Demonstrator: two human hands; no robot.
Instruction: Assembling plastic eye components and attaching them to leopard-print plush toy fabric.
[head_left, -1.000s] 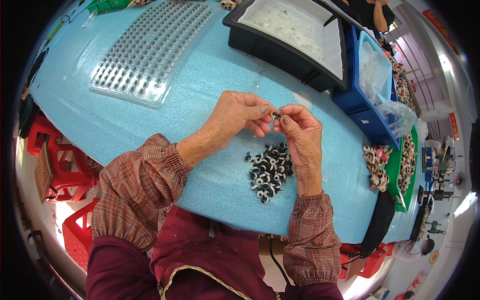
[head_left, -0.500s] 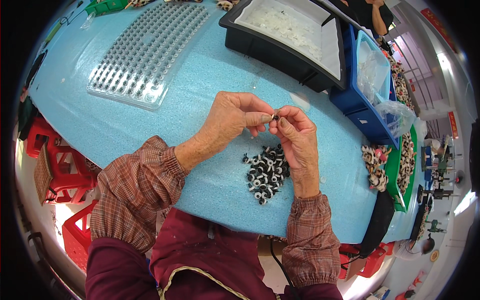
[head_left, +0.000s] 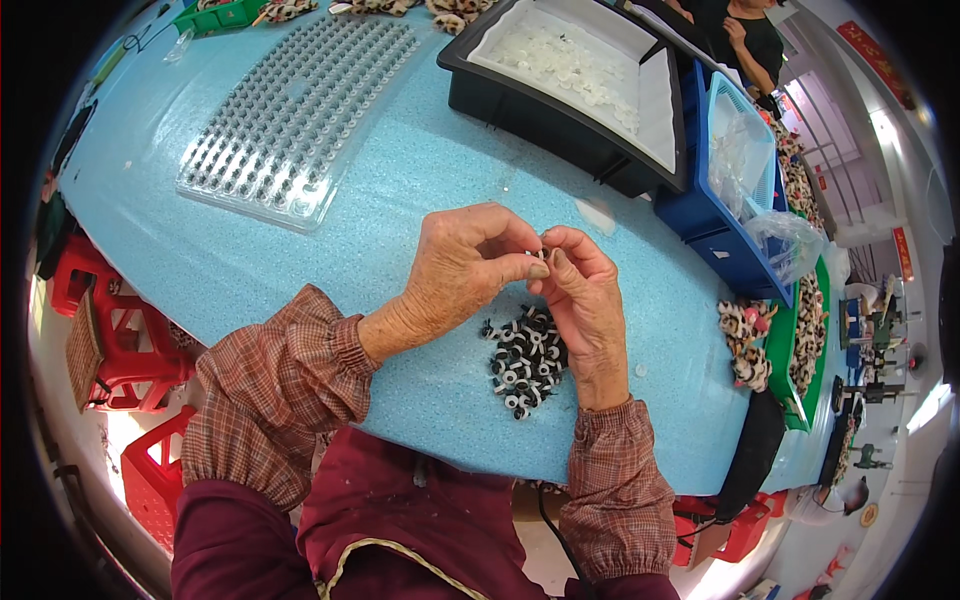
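Observation:
Above the blue table my left hand (head_left: 455, 268) and my right hand (head_left: 588, 312) meet fingertip to fingertip. Both are closed in a pinch on a small black-and-white plastic piece (head_left: 543, 254), mostly hidden by thumbs and fingers. Just below, partly behind my right hand, lies a heap of small black-and-white plastic pieces (head_left: 522, 368), some with a white ring and a black stem. Farther off to the left a clear plastic tray (head_left: 308, 222) carries rows of small dark pieces.
A black bin (head_left: 545, 125) lined in white holds many pale translucent bits. Beside it stands a blue crate (head_left: 728, 258) with plastic bags. Spotted plush pieces (head_left: 745, 345) lie near a green basket (head_left: 797, 398) at right. Red stools (head_left: 130, 330) stand left; another person (head_left: 750, 45) is at far right.
Both hands have shifted slightly down and left in the picture, still pinched together on the small piece. More of the person at the far right shows.

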